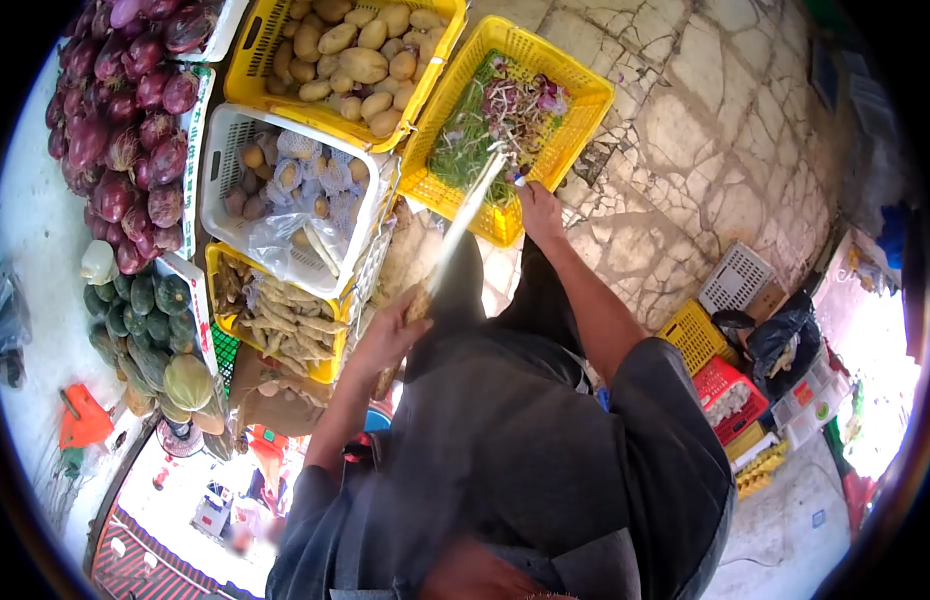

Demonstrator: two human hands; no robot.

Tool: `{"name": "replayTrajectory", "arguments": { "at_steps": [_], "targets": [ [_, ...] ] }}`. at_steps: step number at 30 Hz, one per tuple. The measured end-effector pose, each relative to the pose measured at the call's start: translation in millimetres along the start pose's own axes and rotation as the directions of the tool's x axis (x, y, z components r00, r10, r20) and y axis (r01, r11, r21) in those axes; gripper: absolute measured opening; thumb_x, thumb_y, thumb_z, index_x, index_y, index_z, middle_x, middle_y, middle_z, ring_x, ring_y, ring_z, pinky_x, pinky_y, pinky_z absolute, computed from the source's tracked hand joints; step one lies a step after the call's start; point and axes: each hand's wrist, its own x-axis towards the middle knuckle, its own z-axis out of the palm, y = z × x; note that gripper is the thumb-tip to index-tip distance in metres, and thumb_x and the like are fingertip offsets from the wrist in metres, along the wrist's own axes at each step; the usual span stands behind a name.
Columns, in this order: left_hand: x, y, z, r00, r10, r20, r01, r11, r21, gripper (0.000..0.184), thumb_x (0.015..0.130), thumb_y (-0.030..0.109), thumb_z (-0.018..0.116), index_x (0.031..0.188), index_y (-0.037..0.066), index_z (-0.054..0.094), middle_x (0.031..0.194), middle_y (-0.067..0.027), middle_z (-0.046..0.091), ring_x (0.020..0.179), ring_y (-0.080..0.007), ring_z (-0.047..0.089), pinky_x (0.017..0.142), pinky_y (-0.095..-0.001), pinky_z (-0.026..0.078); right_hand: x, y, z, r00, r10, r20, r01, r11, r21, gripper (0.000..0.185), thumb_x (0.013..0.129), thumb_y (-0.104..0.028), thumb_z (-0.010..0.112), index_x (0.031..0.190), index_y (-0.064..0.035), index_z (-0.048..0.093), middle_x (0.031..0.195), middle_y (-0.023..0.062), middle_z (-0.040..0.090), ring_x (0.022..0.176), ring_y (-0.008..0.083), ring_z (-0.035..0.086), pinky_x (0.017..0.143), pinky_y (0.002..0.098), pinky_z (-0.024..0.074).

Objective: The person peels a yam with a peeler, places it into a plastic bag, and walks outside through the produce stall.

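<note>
My left hand [390,330] is closed around a long yam [461,225], gripping its brown, unpeeled part. Pale and stripped toward the far end, the yam points up over a yellow crate [581,130]. Inside that crate lie green scraps [463,140] and purplish peelings [520,105]. My right hand [541,210] is closed at the crate's near right edge, close to the yam's tip. A small peeler-like tool [520,182] with a light end pokes out of it; the fingers hide most of its shape.
On my left stand crates of potatoes [363,65], net-wrapped produce [301,175] and knobbly roots [285,320]. Beyond them are red onions [125,120] and dark green squashes [140,305]. Stacked baskets [695,335] and boxes sit to my right. Cracked stone paving [675,150] covers the floor.
</note>
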Motion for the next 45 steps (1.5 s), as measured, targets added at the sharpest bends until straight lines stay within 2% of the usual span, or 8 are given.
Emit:
{"name": "replayTrajectory", "arguments": {
  "at_steps": [3,9,13,18,22,28,38,45],
  "targets": [
    [12.7,-6.9,-1.7,0.984,0.168,-0.060,-0.153,0.967,0.205,0.068,0.088,0.018,0.071,0.149,0.005,0.044,0.106,-0.0213,0.069,0.096,-0.0307,0.069,0.086,-0.0393,0.053,-15.1,-6.8,1.9,0.994,0.108,0.006,-0.108,0.994,-0.005,0.031,0.099,-0.030,0.057,0.100,-0.0005,0.066,0.081,0.0259,0.065,0.080,0.0455,0.065,0.067,0.0484,0.0499],
    [22.5,8.0,-0.6,0.992,0.122,-0.045,-0.097,0.929,0.358,0.065,0.088,0.020,0.068,0.147,0.004,0.044,0.117,-0.0299,0.064,0.111,-0.0438,0.062,0.095,-0.0465,0.049,-53.1,-57.9,-3.3,0.943,-0.217,0.251,0.268,0.944,-0.192,0.024,0.098,-0.027,0.060,0.101,-0.0036,0.063,0.073,0.0209,0.064,0.069,0.0402,0.065,0.061,0.0479,0.0499],
    [23.5,12.9,-1.2,0.979,0.187,-0.079,-0.137,0.896,0.424,0.065,0.087,0.016,0.070,0.145,0.001,0.046,0.112,-0.0291,0.066,0.108,-0.0428,0.065,0.091,-0.0426,0.051,-37.1,-37.6,-0.6,0.908,-0.339,0.247,0.399,0.879,-0.261,0.022,0.098,-0.029,0.060,0.100,-0.0070,0.064,0.070,0.0200,0.064,0.065,0.0415,0.064,0.057,0.0494,0.0498],
    [13.1,3.5,-3.5,0.966,0.252,-0.060,-0.194,0.858,0.476,0.065,0.086,0.014,0.071,0.144,-0.001,0.046,0.110,-0.0300,0.066,0.106,-0.0434,0.065,0.090,-0.0439,0.051,14.4,18.5,-4.4,0.993,-0.078,0.084,0.095,0.972,-0.217,0.028,0.101,-0.033,0.055,0.098,-0.0066,0.064,0.074,0.0233,0.064,0.069,0.0442,0.064,0.060,0.0513,0.0510],
    [9.7,2.3,-0.2,0.977,0.198,-0.085,-0.140,0.885,0.444,0.066,0.086,0.015,0.071,0.145,0.001,0.046,0.109,-0.0302,0.066,0.107,-0.0434,0.065,0.092,-0.0446,0.051,-17.0,-11.5,0.8,0.897,-0.271,0.350,0.388,0.863,-0.325,0.029,0.100,-0.035,0.054,0.102,-0.0072,0.062,0.081,0.0216,0.067,0.074,0.0426,0.066,0.064,0.0503,0.0526],
    [11.1,5.9,0.0,0.966,0.241,-0.095,-0.175,0.877,0.448,0.066,0.085,0.014,0.072,0.145,0.001,0.046,0.110,-0.0295,0.066,0.104,-0.0445,0.065,0.090,-0.0462,0.052,-2.3,6.0,3.1,0.982,0.034,0.187,0.007,0.976,-0.215,0.026,0.098,-0.032,0.056,0.100,-0.0071,0.065,0.083,0.0244,0.067,0.081,0.0449,0.066,0.069,0.0532,0.0525],
    [-14.0,6.6,-10.3,0.968,0.210,-0.134,-0.141,0.906,0.398,0.066,0.086,0.014,0.072,0.146,0.004,0.047,0.115,-0.0276,0.066,0.100,-0.0416,0.067,0.086,-0.0449,0.054,20.5,44.3,-15.2,0.992,0.117,0.047,-0.113,0.990,-0.078,0.034,0.098,-0.037,0.055,0.105,-0.0060,0.067,0.089,0.0264,0.067,0.088,0.0487,0.064,0.077,0.0532,0.0505],
    [-3.1,-4.5,-9.2,0.932,0.336,-0.140,-0.197,0.789,0.582,0.069,0.084,0.014,0.072,0.147,0.004,0.045,0.096,-0.0227,0.067,0.083,-0.0407,0.067,0.074,-0.0472,0.054,-9.6,-46.4,-15.0,0.965,-0.092,0.247,0.153,0.959,-0.239,0.029,0.098,-0.034,0.058,0.109,-0.0082,0.064,0.087,0.0190,0.068,0.080,0.0383,0.068,0.067,0.0487,0.0531]
  ]
}}
